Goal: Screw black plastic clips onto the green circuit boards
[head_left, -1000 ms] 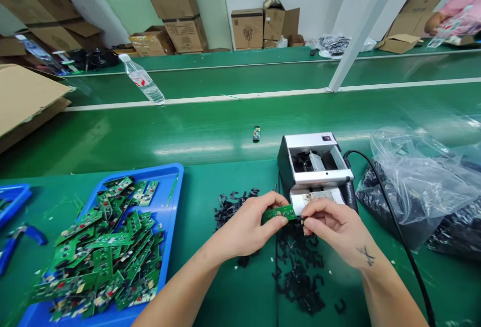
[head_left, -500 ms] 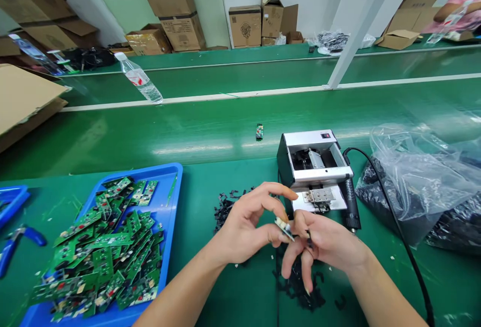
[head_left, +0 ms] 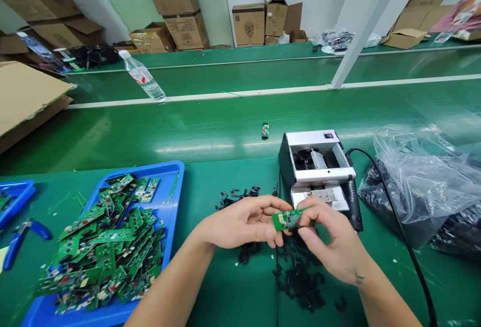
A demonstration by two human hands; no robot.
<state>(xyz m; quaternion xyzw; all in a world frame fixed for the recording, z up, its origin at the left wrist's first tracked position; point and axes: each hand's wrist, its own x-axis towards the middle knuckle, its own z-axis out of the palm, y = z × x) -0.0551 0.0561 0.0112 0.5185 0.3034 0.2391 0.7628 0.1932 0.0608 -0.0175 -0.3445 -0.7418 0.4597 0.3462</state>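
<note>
Now green board broadside, edge-on before, right fingers pinching one end, left fingers by the other, grip unclear

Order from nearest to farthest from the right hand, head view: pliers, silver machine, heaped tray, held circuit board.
1. Held circuit board: touching the right hand
2. Silver machine: just beyond
3. Heaped tray: left
4. Pliers: far left, past tray

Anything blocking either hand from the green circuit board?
Nothing visible: the right hand grips the right end of the circuit board, and the left hand is right at its other end.
</note>
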